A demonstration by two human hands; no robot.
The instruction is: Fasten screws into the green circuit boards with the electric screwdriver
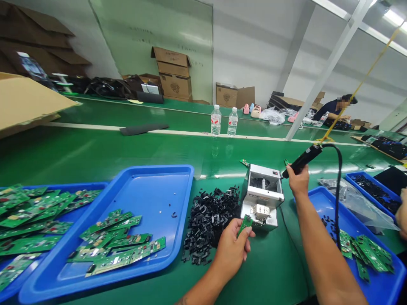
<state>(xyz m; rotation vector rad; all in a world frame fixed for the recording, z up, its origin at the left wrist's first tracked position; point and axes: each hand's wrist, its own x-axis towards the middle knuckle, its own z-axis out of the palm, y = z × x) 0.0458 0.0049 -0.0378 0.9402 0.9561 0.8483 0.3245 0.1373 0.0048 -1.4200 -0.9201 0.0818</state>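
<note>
My left hand (233,245) pinches a small green circuit board (244,224) between thumb and fingers, just in front of the screw feeder (262,190). This feeder is a white box with a dark opening on top. My right hand (299,180) is wrapped round a black electric screwdriver (305,159) that hangs from a yellow cord. The screwdriver is tilted, with its tip at the feeder's right side. Left of the feeder lies a heap of small black plastic parts (206,224), close to my left hand.
A blue tray (187,186) at left holds several circuit boards (124,245); another boards-filled tray stands beyond it. A blue tray (394,292) at right holds boards and black parts. Two water bottles (216,120) stand behind. Another person's hand (402,214) shows at the right edge.
</note>
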